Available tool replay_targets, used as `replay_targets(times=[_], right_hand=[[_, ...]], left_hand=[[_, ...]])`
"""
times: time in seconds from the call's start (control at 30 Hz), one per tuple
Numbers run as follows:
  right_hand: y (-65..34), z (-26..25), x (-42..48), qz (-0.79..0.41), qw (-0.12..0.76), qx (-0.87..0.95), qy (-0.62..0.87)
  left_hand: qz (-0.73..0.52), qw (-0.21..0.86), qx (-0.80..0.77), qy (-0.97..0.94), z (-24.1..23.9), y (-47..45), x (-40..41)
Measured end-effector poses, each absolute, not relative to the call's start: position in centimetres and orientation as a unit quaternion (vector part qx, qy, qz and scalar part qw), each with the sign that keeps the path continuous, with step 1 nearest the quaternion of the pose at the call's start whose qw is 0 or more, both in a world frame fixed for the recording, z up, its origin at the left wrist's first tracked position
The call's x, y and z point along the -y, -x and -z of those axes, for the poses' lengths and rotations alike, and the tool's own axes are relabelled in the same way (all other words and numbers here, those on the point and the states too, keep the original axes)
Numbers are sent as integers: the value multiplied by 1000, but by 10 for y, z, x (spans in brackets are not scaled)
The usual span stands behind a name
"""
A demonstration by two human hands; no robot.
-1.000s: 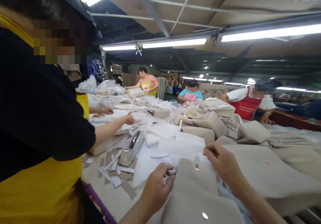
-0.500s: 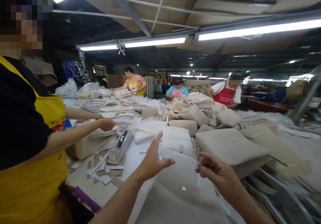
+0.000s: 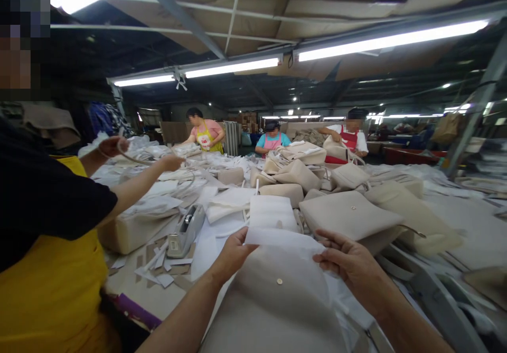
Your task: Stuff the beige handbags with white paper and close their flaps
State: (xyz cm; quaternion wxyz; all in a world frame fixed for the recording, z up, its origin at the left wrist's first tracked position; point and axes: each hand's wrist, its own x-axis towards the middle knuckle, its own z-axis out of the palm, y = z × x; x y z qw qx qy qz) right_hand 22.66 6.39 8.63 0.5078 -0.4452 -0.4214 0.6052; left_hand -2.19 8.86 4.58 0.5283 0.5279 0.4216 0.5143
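A beige handbag (image 3: pixel 273 311) with a small gold snap button (image 3: pixel 279 282) lies in front of me. Over its upper part spreads a thin translucent white packing sheet (image 3: pixel 283 241). My left hand (image 3: pixel 233 253) pinches the sheet's left top corner between thumb and fingers. At the opposite corner, my right hand (image 3: pixel 343 260) grips the sheet with thumb and forefinger, its other fingers loosely curled. The bag's lower end runs out of view. Just beyond the sheet is a white foam-like wrapped piece (image 3: pixel 272 211).
A tape dispenser (image 3: pixel 186 231) stands left of my hands, beside scattered paper strips (image 3: pixel 162 268). Beige bags (image 3: pixel 348 208) are piled ahead and right. A co-worker in a yellow apron (image 3: pixel 51 268) stands close on the left, holding a strap (image 3: pixel 138 160). Other people work across the table.
Both my hands have closed on the sheet's corners and its top edge is now stretched between them. The co-worker on the left has raised both hands with a strap. The view has shifted slightly right.
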Motion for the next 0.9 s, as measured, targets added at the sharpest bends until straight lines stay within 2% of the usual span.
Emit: replay_targets(times=[0.1,0.2,0.27,0.33,0.43,0.53,0.6,0.73,0.9], right_hand=[[-231,-89,-62,-601,520,414,444],[-232,-93,-59,-587,539,409,444],[-231,-98,-57,-581,548,415,435],[-229,-103,-53,-569,561,426,424],[-226,-111,-48,-525,598,439,418],[-228,-115,-46,-510,608,436,425],[-230,-115,-45,-512,603,431,435],[-235,-114,-43,-503,617,405,450],[-238,-116,-40,-499,642,380,441]], left_hand=[[-548,534,-406,-499,-57,23,-84],[-579,494,-399,-512,-66,25,-81],[-559,439,-404,-575,-69,28,-80],[-487,416,-402,-654,-70,31,-79],[-361,504,-344,-705,-64,35,-79],[-379,569,-309,-661,-57,34,-76],[-404,575,-299,-646,-56,30,-71],[-360,580,-259,-683,-57,26,-56],[-324,504,-383,-703,-52,25,-42]])
